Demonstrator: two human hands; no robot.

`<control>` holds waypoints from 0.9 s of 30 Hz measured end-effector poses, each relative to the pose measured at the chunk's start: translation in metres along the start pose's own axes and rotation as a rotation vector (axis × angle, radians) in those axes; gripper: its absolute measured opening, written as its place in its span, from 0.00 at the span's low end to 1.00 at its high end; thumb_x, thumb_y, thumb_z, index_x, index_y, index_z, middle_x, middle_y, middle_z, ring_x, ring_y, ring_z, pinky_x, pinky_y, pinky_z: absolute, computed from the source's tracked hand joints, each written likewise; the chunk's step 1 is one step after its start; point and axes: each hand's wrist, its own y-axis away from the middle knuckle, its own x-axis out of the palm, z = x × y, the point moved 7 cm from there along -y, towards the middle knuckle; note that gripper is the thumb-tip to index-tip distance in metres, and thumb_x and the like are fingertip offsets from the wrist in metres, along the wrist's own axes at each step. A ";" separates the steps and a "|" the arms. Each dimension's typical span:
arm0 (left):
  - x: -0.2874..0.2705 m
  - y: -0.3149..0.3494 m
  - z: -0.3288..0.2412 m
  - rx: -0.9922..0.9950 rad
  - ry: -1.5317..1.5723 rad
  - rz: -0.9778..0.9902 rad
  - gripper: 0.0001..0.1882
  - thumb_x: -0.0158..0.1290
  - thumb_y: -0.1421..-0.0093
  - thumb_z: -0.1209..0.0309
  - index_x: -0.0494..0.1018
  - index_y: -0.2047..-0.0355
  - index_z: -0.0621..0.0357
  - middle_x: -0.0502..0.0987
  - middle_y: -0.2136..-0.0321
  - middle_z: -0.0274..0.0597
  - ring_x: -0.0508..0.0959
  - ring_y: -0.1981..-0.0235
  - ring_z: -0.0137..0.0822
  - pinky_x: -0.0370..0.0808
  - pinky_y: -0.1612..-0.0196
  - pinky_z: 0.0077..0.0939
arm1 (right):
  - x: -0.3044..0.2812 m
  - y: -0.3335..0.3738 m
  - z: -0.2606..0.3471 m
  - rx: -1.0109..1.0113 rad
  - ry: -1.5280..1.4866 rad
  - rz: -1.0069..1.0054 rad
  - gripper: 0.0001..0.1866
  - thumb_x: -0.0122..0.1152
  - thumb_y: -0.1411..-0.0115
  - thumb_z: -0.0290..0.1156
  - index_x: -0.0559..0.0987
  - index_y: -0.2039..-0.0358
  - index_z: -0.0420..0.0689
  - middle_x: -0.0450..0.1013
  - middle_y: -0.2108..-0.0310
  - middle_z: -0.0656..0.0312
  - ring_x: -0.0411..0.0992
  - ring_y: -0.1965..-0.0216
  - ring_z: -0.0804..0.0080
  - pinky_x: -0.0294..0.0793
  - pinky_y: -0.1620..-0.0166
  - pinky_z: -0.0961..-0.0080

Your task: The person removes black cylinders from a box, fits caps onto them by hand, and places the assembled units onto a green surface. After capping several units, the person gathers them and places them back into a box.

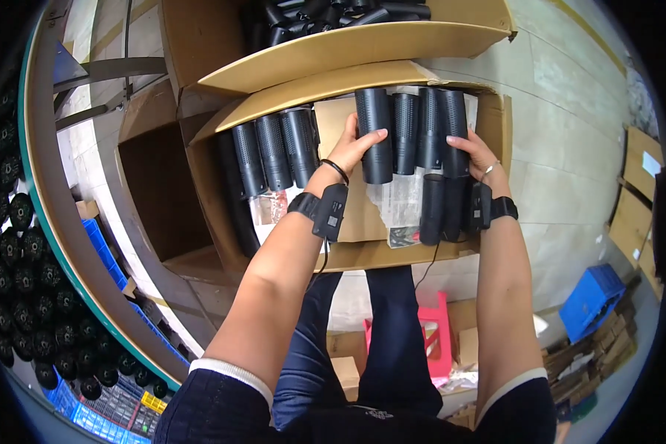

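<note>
Side by side, several black tubes with perforated upper parts stand between my two hands inside an open cardboard box (348, 260). My left hand (354, 146) is closed around the leftmost black tube (376, 159), its thumb across the front. At the other end of the row, my right hand (475, 154) grips the rightmost black tube (453, 111), also thumb in front. A middle black tube (405, 137) sits between them. Below, shorter-looking black tubes (432, 207) lie near my right wrist. Another group of black tubes (274, 155) leans at the box's left side. Cardboard and printed paper line the bottom.
Behind stands a larger carton holding a heap of black tubes (333, 13). An opened cardboard box (166, 196) is at the left. Farther left, a green-edged table bears many round black parts (22, 274). A pink stool (444, 337) and a blue crate (590, 302) are nearer me.
</note>
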 end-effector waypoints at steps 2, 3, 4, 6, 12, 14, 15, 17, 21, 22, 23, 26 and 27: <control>0.001 0.000 0.006 0.017 0.079 -0.032 0.41 0.62 0.51 0.58 0.53 0.43 0.56 0.67 0.52 0.45 0.66 0.49 0.37 0.60 0.44 0.30 | -0.011 -0.002 -0.008 0.092 -0.003 0.036 0.26 0.65 0.51 0.32 0.70 0.52 0.39 0.74 0.60 0.60 0.74 0.60 0.71 0.75 0.55 0.72; -0.003 0.002 0.007 0.037 0.156 -0.071 0.42 0.62 0.51 0.56 0.53 0.42 0.55 0.67 0.52 0.45 0.66 0.49 0.37 0.59 0.43 0.30 | -0.008 -0.004 -0.011 0.095 -0.006 0.040 0.26 0.65 0.51 0.32 0.70 0.52 0.39 0.74 0.60 0.60 0.74 0.60 0.71 0.75 0.55 0.72; -0.002 0.004 0.014 -0.022 0.219 -0.064 0.43 0.61 0.51 0.54 0.54 0.41 0.57 0.67 0.52 0.44 0.66 0.49 0.37 0.58 0.43 0.31 | -0.002 -0.005 -0.014 0.095 -0.036 0.084 0.26 0.65 0.51 0.32 0.70 0.52 0.39 0.74 0.60 0.59 0.74 0.60 0.70 0.75 0.55 0.72; -0.006 0.004 0.020 -0.134 0.253 0.005 0.40 0.61 0.51 0.53 0.58 0.44 0.58 0.69 0.54 0.42 0.67 0.50 0.36 0.59 0.43 0.32 | 0.018 0.004 -0.010 0.037 -0.069 0.153 0.30 0.66 0.53 0.32 0.69 0.50 0.39 0.74 0.58 0.58 0.74 0.59 0.69 0.74 0.54 0.72; 0.017 0.019 0.022 -0.325 0.417 0.239 0.35 0.59 0.50 0.51 0.65 0.49 0.62 0.73 0.55 0.48 0.73 0.52 0.42 0.68 0.45 0.39 | 0.033 0.001 -0.031 0.027 -0.079 0.366 0.44 0.67 0.55 0.34 0.57 0.39 0.41 0.66 0.46 0.58 0.67 0.47 0.68 0.66 0.45 0.69; 0.016 0.018 0.026 -0.341 0.451 0.215 0.35 0.59 0.50 0.52 0.65 0.49 0.63 0.74 0.56 0.48 0.74 0.54 0.41 0.69 0.47 0.39 | 0.052 -0.007 -0.035 -0.049 -0.024 0.334 0.54 0.69 0.58 0.33 0.46 0.35 0.45 0.55 0.39 0.61 0.56 0.40 0.70 0.56 0.39 0.69; 0.017 0.017 0.026 -0.363 0.487 0.200 0.34 0.59 0.49 0.53 0.65 0.49 0.63 0.74 0.57 0.49 0.75 0.55 0.41 0.71 0.49 0.38 | 0.057 -0.011 -0.038 -0.054 -0.002 0.340 0.56 0.69 0.59 0.33 0.44 0.34 0.47 0.53 0.38 0.62 0.53 0.39 0.70 0.54 0.38 0.70; 0.019 0.022 0.023 -0.359 0.545 0.194 0.32 0.60 0.49 0.55 0.66 0.51 0.64 0.75 0.59 0.49 0.77 0.59 0.40 0.74 0.52 0.36 | 0.056 -0.006 -0.039 -0.054 0.020 0.317 0.57 0.70 0.59 0.33 0.44 0.34 0.47 0.53 0.37 0.62 0.54 0.39 0.69 0.55 0.38 0.69; 0.037 0.071 0.014 -0.414 0.433 0.314 0.32 0.61 0.49 0.61 0.65 0.48 0.63 0.74 0.57 0.45 0.75 0.56 0.37 0.73 0.52 0.32 | 0.065 0.045 -0.037 -0.055 -0.099 0.324 0.58 0.69 0.65 0.25 0.45 0.35 0.47 0.55 0.39 0.62 0.56 0.40 0.67 0.58 0.39 0.69; 0.037 0.094 0.003 -0.357 0.408 0.309 0.36 0.62 0.50 0.63 0.59 0.44 0.61 0.71 0.52 0.45 0.71 0.51 0.38 0.69 0.48 0.32 | 0.078 0.063 -0.037 -0.026 -0.096 0.338 0.60 0.71 0.67 0.25 0.45 0.35 0.47 0.55 0.39 0.62 0.56 0.40 0.68 0.58 0.39 0.70; 0.040 0.117 -0.007 -0.298 0.383 0.312 0.41 0.63 0.51 0.65 0.54 0.40 0.59 0.67 0.48 0.44 0.67 0.46 0.38 0.65 0.44 0.33 | 0.088 0.084 -0.036 0.000 -0.088 0.344 0.62 0.72 0.69 0.24 0.46 0.35 0.47 0.55 0.39 0.62 0.56 0.40 0.68 0.58 0.40 0.70; 0.048 0.196 -0.025 -0.244 0.447 0.370 0.50 0.63 0.53 0.69 0.44 0.35 0.56 0.59 0.42 0.41 0.58 0.40 0.36 0.56 0.39 0.32 | 0.125 0.151 -0.030 -0.033 -0.032 0.385 0.68 0.76 0.75 0.23 0.42 0.34 0.49 0.55 0.39 0.62 0.57 0.40 0.69 0.61 0.41 0.71; 0.052 0.223 -0.040 -0.129 0.477 0.374 0.50 0.64 0.53 0.68 0.44 0.36 0.57 0.59 0.43 0.41 0.59 0.40 0.37 0.57 0.39 0.32 | 0.134 0.171 -0.034 -0.036 -0.011 0.416 0.70 0.76 0.75 0.22 0.40 0.34 0.51 0.56 0.39 0.62 0.59 0.41 0.69 0.65 0.44 0.71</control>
